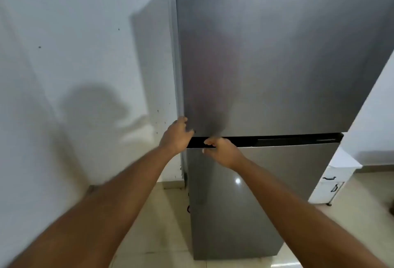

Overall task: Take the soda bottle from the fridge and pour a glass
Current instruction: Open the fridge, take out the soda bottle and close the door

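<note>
fridge (266, 54) closed, soda bottle not visible, probably inside | left hand (175, 134) fingers curled on upper door's lower left corner | right hand (221, 150) fingers hooked in dark gap | bottle likely heavy, cold, slippery: hold the body

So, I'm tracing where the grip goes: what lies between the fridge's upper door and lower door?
In the head view, a dark recessed gap runs between upper door and lower door; the right hand reaches into it.

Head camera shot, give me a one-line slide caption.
Both hands, left and right, grip the closed fridge at the gap between its doors.
</note>
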